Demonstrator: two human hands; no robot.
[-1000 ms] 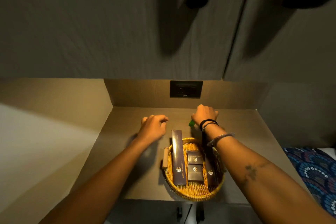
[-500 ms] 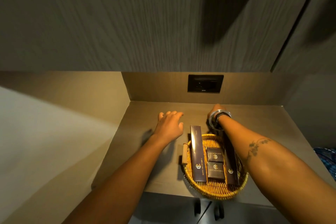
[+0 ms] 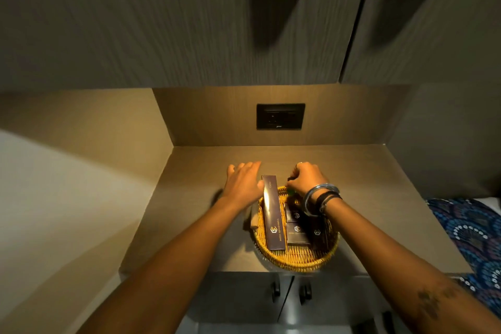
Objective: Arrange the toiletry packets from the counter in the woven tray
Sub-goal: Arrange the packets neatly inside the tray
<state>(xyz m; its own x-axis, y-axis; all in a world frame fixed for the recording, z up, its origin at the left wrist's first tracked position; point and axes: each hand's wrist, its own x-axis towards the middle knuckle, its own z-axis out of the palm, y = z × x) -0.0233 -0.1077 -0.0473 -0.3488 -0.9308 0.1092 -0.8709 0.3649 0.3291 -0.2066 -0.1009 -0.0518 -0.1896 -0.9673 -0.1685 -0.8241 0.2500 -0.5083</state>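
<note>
A round woven tray sits near the front edge of the counter. In it lie a long dark packet on the left, two small square dark packets in the middle and another dark packet on the right, partly under my right wrist. My right hand hovers over the tray's far rim with fingers curled on a small green item that barely shows. My left hand lies flat with fingers apart, just left of the long packet's far end.
A dark wall socket is set in the back panel. Cabinet doors hang overhead, and two dark handles show below the counter's front edge. A patterned blue fabric lies to the right.
My right hand has drawn back from the rear of the counter to the tray's far rim with the green item. My left hand has shifted towards the long packet.
</note>
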